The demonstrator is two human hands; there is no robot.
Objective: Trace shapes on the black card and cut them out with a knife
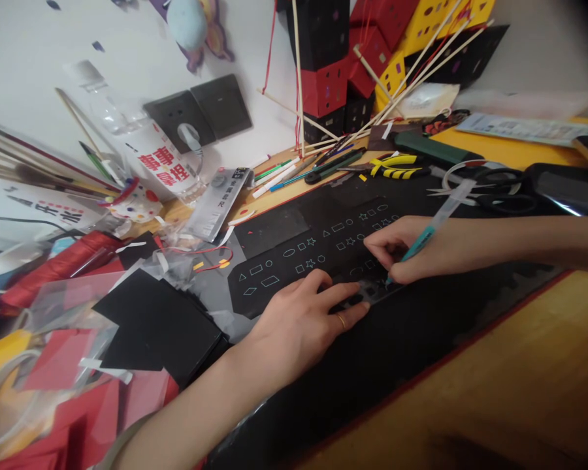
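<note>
A black card (280, 266) lies in front of me, marked with rows of small light-blue outlines: triangles, rectangles, circles, stars and ovals. My left hand (298, 316) rests on it with fingers spread and a ring on one of them. Under those fingertips is a clear stencil strip (378, 292), partly covered by the hand. My right hand (414, 245) is closed around a teal pen (434, 222) with a clear barrel. The pen's tip touches down at the stencil, close to my left fingertips; the mark beneath it is too small to make out.
Scissors (502, 189) and yellow-black pliers (394, 165) lie beyond my right hand. Black card pieces (157, 320), red paper (85, 418) and a tape roll (4, 398) crowd the left. A plastic bottle (151, 150) and stacked coloured boxes (323, 85) stand behind.
</note>
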